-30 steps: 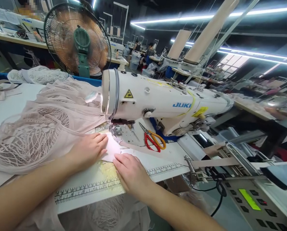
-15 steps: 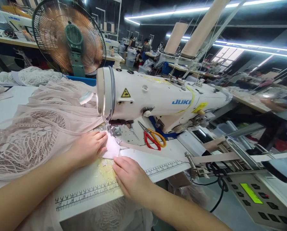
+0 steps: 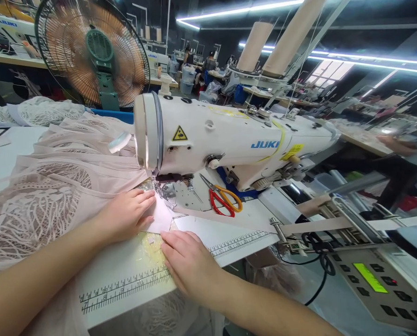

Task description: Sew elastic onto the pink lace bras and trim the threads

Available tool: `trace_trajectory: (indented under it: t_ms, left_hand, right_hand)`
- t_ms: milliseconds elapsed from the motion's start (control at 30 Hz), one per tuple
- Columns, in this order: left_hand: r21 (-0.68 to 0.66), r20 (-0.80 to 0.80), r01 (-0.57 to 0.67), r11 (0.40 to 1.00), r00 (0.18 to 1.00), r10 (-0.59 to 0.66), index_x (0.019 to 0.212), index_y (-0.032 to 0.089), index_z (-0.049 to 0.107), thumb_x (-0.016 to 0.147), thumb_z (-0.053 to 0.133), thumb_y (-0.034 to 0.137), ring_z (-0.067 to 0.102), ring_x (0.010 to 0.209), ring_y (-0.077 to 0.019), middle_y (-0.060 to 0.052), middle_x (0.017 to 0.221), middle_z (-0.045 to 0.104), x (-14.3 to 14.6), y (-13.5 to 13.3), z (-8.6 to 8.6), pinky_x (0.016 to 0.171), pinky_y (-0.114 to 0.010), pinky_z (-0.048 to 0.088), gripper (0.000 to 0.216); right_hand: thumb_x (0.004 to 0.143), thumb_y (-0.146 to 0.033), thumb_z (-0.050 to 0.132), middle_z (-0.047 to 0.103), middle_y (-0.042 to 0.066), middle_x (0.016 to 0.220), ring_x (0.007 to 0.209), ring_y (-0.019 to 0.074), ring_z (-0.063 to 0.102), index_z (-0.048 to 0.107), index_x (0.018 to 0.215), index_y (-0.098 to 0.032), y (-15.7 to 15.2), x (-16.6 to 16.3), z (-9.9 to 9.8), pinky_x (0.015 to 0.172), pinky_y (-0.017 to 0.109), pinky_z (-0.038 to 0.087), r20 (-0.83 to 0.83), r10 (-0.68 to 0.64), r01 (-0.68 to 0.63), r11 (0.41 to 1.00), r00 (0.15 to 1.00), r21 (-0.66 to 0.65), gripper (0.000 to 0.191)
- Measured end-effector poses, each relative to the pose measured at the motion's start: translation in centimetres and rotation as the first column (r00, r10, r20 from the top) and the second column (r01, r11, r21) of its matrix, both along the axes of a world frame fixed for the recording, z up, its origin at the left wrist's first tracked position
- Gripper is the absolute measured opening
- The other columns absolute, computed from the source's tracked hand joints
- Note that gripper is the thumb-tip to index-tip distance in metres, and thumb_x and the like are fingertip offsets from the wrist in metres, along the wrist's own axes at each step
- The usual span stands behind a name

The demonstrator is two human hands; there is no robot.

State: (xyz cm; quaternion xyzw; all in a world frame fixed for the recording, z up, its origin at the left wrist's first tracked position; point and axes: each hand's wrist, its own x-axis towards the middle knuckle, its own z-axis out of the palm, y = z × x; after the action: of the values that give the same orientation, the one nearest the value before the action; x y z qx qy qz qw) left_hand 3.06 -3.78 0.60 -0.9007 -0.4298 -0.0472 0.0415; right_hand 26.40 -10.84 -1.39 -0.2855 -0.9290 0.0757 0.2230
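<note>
A white JUKI sewing machine (image 3: 229, 144) stands across the table. My left hand (image 3: 126, 214) lies flat on pale pink lace fabric (image 3: 47, 205), its fingertips pressing a small pink piece (image 3: 159, 217) just in front of the presser foot (image 3: 162, 191). Close by on the white table top, my right hand (image 3: 189, 261) rests flat at that piece's near edge, fingers stretched out. Neither hand grips anything.
Red and orange scissors (image 3: 224, 200) lie on the machine bed. A ruler strip (image 3: 131, 284) runs along the table's front edge. A control panel (image 3: 376, 284) with a green display sits at the right. A fan (image 3: 92, 51) stands behind; other people work far back.
The view has drifted a little up and right. Both hands stay flat on the fabric in nearly the same spot by the presser foot.
</note>
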Motion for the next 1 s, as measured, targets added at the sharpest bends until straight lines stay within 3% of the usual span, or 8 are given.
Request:
trace_trajectory:
  t_ms: [300,400,533,600,700,1000]
  left_hand:
    - [0.05,-0.052,0.018,0.999,0.999,-0.015,0.124,0.01,0.064,0.092,0.046,0.036,0.061,0.116,-0.0318,-0.015,0.133,0.063,-0.5,1.7,0.1,0.096,-0.046,0.053,0.045]
    - [0.083,-0.042,0.034,0.996,0.999,-0.031,0.115,0.01,0.069,0.093,0.044,0.032,0.061,0.117,-0.0327,-0.016,0.131,0.064,-0.5,2.0,0.5,0.097,-0.048,0.052,0.041]
    - [0.195,0.002,0.059,0.979,0.998,-0.061,0.095,0.014,0.074,0.093,0.035,0.016,0.068,0.097,-0.0281,-0.014,0.118,0.071,0.2,-0.5,0.7,0.083,-0.044,0.057,0.039]
    - [0.209,0.018,0.033,0.977,0.999,-0.038,0.101,0.015,0.073,0.091,0.035,0.012,0.07,0.081,-0.0237,-0.013,0.117,0.072,0.5,-2.5,0.4,0.067,-0.038,0.058,0.04]
    - [0.186,0.024,-0.023,0.982,1.0,0.018,0.114,0.014,0.07,0.091,0.037,0.013,0.07,0.078,-0.0217,-0.01,0.125,0.069,0.7,-4.6,-0.2,0.057,-0.033,0.055,0.04]
    - [0.187,-0.012,0.16,0.969,0.987,-0.16,0.121,0.014,0.067,0.099,0.039,0.03,0.063,0.091,-0.0248,-0.007,0.13,0.067,-0.8,-3.2,-0.2,0.077,-0.038,0.053,0.039]
  right_hand:
    - [0.092,-0.017,0.044,0.064,0.017,0.125,0.113,0.0277,0.056,0.061,0.113,-0.009,0.6,-0.9,-0.2,0.093,0.043,0.045,0.005,-0.016,0.016,0.999,1.0,0.038,0.028]
    - [0.09,-0.015,0.047,0.064,0.017,0.123,0.111,0.0268,0.055,0.061,0.113,-0.008,1.2,-1.6,-0.3,0.093,0.041,0.044,0.003,-0.035,0.034,0.996,0.999,0.079,0.028]
    - [0.089,-0.016,0.049,0.066,0.016,0.116,0.105,0.0261,0.057,0.064,0.105,-0.009,1.7,-2.5,-0.4,0.091,0.04,0.045,0.018,-0.074,0.072,0.992,0.997,0.105,0.023]
    - [0.089,-0.016,0.05,0.067,0.016,0.112,0.102,0.0261,0.057,0.064,0.103,-0.009,1.8,-2.8,-0.3,0.089,0.04,0.046,0.03,-0.079,0.075,0.992,0.996,0.101,0.022]
    - [0.089,-0.018,0.05,0.067,0.017,0.112,0.103,0.0265,0.057,0.064,0.104,-0.008,1.7,-3.2,-0.2,0.09,0.042,0.046,0.024,-0.091,0.089,0.991,0.996,0.098,0.023]
    - [0.092,-0.02,0.046,0.067,0.018,0.116,0.108,0.0266,0.058,0.064,0.106,-0.007,1.6,-3.4,-0.5,0.094,0.042,0.046,-0.008,-0.1,0.1,0.989,0.995,0.108,0.026]
